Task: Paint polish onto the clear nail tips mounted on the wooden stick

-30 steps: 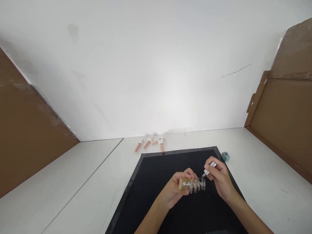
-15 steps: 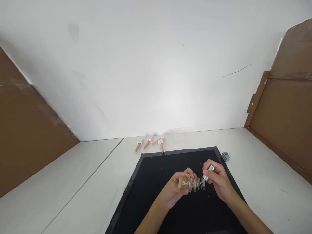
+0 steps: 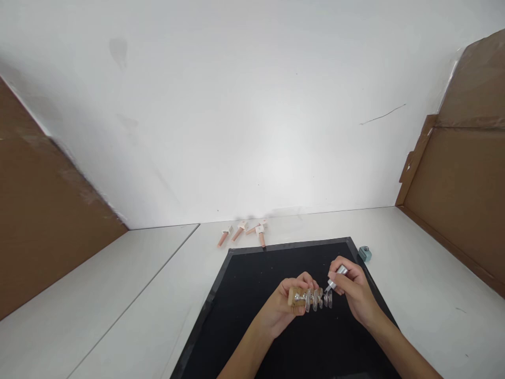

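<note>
My left hand [image 3: 290,295] is closed around a light wooden block [image 3: 292,296]. Along the block a row of clear nail tips [image 3: 314,300] stands on small silvery holders, the row reaching past my fingers to the right. Between the fingertips of my right hand [image 3: 350,279] is a nail polish brush [image 3: 337,277] with a silver cap for a handle. It slants down to the left, its thin end close by the nail tips near the right of the row; whether it touches one I cannot tell. Both hands are over a black mat [image 3: 244,295].
Beyond the mat lie several small pieces with pink stems and white square ends [image 3: 239,231]. A small teal bottle [image 3: 365,253] with a dark top stands by the mat's right edge. Brown cardboard [image 3: 457,195] walls the right side, more cardboard [image 3: 51,200] the left, and a white wall the back.
The brush has lifted slightly up from the nail tips with my right hand. My left hand and the wooden block have hardly moved.
</note>
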`<control>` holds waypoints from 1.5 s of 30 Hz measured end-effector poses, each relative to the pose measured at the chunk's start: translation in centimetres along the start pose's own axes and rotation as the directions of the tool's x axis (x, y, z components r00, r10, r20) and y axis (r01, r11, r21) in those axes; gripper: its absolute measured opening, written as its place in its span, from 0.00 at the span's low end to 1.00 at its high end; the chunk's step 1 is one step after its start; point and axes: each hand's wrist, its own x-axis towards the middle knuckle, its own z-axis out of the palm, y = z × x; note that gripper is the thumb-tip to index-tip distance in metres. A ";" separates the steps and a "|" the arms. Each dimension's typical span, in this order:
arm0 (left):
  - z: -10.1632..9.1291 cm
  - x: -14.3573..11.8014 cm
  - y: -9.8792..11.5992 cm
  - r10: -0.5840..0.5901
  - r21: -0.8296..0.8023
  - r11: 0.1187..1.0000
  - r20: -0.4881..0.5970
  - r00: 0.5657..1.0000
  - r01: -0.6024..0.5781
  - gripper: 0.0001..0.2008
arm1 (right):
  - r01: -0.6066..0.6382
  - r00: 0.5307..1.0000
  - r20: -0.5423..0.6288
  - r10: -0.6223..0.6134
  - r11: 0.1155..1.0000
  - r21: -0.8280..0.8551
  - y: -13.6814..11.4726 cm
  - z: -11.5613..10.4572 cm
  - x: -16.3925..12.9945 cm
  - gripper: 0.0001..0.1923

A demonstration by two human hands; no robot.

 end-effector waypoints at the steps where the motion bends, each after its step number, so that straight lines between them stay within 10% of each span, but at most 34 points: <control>1: 0.0 0.0 0.0 -0.002 0.000 1.000 -0.001 1.000 0.002 0.16 | 0.003 1.000 -0.009 -0.002 1.000 0.004 0.0 0.0 0.0 0.12; 28: -0.1 0.1 0.0 -0.018 0.001 1.000 -0.005 1.000 0.018 0.16 | -0.010 0.998 0.067 0.008 1.000 0.024 -0.3 0.3 -0.2 0.11; 45: -0.3 -0.3 -0.2 -0.025 -0.015 1.000 0.000 1.000 0.025 0.17 | 0.019 0.995 -0.100 -0.011 0.997 0.073 0.3 0.3 0.0 0.10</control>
